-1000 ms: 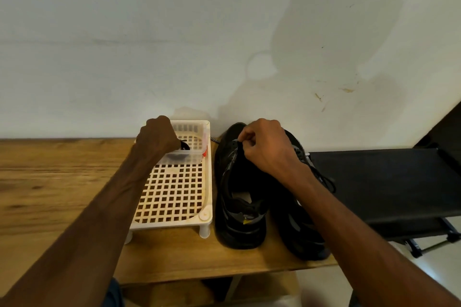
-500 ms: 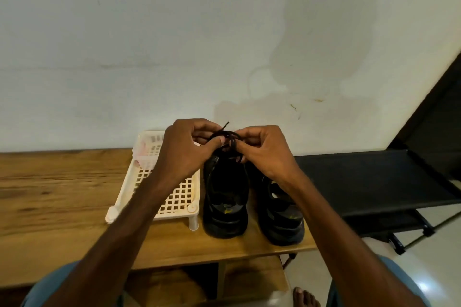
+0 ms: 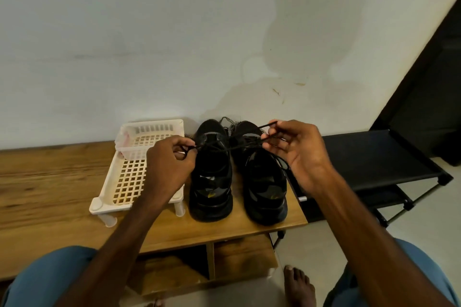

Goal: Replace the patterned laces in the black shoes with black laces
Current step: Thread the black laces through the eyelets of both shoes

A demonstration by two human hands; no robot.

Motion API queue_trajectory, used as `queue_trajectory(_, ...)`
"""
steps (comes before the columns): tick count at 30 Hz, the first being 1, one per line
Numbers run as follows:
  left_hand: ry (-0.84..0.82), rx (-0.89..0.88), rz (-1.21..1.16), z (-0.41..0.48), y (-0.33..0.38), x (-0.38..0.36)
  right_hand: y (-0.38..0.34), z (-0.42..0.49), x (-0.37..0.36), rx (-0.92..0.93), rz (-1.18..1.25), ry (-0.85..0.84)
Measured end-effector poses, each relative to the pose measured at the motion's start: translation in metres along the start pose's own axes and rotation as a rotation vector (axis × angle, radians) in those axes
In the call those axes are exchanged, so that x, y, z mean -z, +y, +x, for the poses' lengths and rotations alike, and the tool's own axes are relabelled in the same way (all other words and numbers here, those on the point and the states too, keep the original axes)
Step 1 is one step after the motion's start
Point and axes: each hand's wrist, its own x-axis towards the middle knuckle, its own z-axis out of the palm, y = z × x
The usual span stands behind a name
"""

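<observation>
Setting was domestic: wooden table (image 3: 50, 182) against stained wall (image 3: 311, 32), black shoe rack (image 3: 374, 157) right of right hand (image 3: 296, 154), bare foot (image 3: 298, 284).

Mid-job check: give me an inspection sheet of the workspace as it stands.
Surface: wooden bench, set against the wall.
Job's things: left black shoe and right black shoe side by side, toes to the wall; thin black lace stretched above them; black-and-white patterned laces loose at the toes.
Clutter: white plastic lattice tray, left of the shoes.
Hands: left hand and right hand each pinch the lace.
Cables: nothing seen.
Surroundings: stained pale wall; black shoe rack on the right.
</observation>
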Motion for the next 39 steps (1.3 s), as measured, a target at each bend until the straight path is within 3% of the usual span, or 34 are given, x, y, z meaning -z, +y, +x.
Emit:
queue_trajectory(4, 0.141, -0.034, 0.057, 0.004, -0.002, 0.0, -0.009, -0.002, 0.006, -0.117, 0.332, -0.109)
queue_trajectory(6, 0.2, -0.102, 0.168, 0.007, -0.005, 0.003, -0.012, -0.002, 0.009, -0.119, 0.332, -0.146)
queue_trajectory(10, 0.163, -0.126, 0.159, 0.014, 0.0, 0.018, -0.016, -0.003, 0.013, -0.109, 0.35, -0.192)
queue_trajectory(12, -0.014, -0.072, 0.028, 0.02, 0.001, 0.028, -0.015, -0.005, 0.013, -0.082, 0.343, -0.219)
queue_trajectory(16, -0.679, 0.108, -0.405, 0.023, 0.006, 0.041, -0.011, -0.009, 0.013, 0.015, 0.117, -0.25)
queue_trajectory(18, -0.789, 0.099, -0.456, 0.021, 0.007, 0.041, -0.011, -0.008, 0.012, 0.056, -0.002, -0.267)
queue_trajectory(22, -0.537, -0.048, -0.367, 0.006, 0.03, 0.025, -0.012, -0.012, 0.005, 0.059, -0.209, -0.348)
queue_trajectory(26, -0.7, -0.237, -0.365, -0.017, 0.06, -0.007, -0.004, -0.016, -0.007, 0.029, -0.289, -0.45)
queue_trajectory(29, -0.587, -0.171, -0.355, -0.015, 0.063, -0.012, -0.008, -0.01, -0.002, 0.025, -0.134, -0.372)
queue_trajectory(34, -0.35, 0.388, -1.275, 0.031, 0.019, 0.036, -0.023, 0.001, 0.028, -0.005, 0.237, -0.078)
queue_trajectory(39, -0.065, 0.55, -1.744, 0.056, -0.025, 0.06, -0.024, 0.007, 0.038, 0.05, 0.482, 0.015)
